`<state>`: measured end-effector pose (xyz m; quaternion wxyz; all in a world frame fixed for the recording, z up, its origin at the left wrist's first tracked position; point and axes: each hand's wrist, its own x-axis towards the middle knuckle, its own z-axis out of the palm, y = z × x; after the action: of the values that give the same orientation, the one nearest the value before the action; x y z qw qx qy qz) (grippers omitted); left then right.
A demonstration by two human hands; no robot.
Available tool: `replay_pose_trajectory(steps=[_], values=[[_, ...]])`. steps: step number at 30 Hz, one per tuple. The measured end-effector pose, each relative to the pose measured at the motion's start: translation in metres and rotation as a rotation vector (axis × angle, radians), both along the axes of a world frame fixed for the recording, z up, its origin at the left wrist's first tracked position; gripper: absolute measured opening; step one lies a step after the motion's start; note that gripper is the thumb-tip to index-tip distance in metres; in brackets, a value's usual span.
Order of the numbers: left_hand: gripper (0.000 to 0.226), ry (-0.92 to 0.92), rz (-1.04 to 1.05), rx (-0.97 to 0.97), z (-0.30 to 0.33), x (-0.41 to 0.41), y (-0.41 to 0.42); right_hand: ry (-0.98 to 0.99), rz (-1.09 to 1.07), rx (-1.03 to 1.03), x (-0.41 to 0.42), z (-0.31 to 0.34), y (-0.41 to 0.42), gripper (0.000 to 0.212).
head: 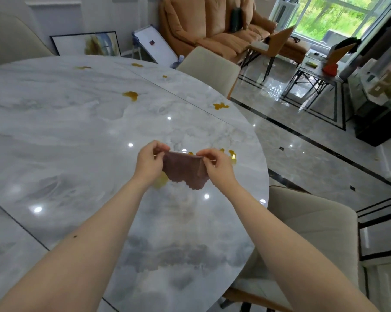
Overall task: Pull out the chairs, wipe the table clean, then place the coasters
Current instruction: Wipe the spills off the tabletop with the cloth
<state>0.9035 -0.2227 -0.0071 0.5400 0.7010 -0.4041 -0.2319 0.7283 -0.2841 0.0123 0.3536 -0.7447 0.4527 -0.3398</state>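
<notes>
Item: cloth, brown, held above the surface; left hand and right hand fingers pinch its top corners; yellow spills remain; we fold it flat, then press down and wipe spill by spill.

Big round marble-look table — grey-white, glossy, ceiling lights reflecting off it. Yellow-orange spills are scattered across the top, several more near the right edge.
</notes>
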Motion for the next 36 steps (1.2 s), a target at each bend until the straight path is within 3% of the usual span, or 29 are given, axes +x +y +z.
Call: replay_pose_trajectory(steps=[5, 10, 13, 16, 20, 24, 29, 33, 36], values=[[0.026, -0.033, -0.03, 0.036, -0.015, 0.009, 0.023, 0.05, 0.149, -0.095, -0.001, -0.032, 0.024, 0.027], [0.01, -0.228, -0.045, 0.367, -0.079, 0.012, 0.067, 0.317, 0.404, -0.058, -0.012, -0.097, 0.061, 0.021], [0.012, -0.333, -0.03, 0.427, -0.1, 0.001, 0.077, 0.358, 0.366, -0.061, -0.024, -0.116, 0.073, 0.026], [0.029, -0.428, -0.09, 0.404, -0.111, -0.025, 0.067, 0.416, 0.238, -0.118, -0.039, -0.126, 0.065, 0.032], [0.055, -0.501, -0.162, 0.608, -0.118, -0.058, 0.048, 0.597, 0.143, -0.128, -0.059, -0.144, 0.049, 0.038], [0.074, -0.443, -0.034, 0.792, -0.136, -0.083, 0.034, 0.78, 0.186, -0.117, -0.076, -0.157, 0.026, 0.048], [0.084, -0.315, 0.303, 0.786, -0.153, -0.1, 0.01, 0.821, 0.273, -0.15, -0.087, -0.172, -0.001, 0.072], [0.082, -0.378, 0.447, 0.855, -0.163, -0.095, -0.011, 0.871, 0.426, -0.215, -0.098, -0.185, -0.017, 0.073], [0.083, -0.466, 0.468, 0.88, -0.17, -0.084, -0.026, 0.806, 0.419, -0.23, -0.099, -0.19, -0.019, 0.071]])
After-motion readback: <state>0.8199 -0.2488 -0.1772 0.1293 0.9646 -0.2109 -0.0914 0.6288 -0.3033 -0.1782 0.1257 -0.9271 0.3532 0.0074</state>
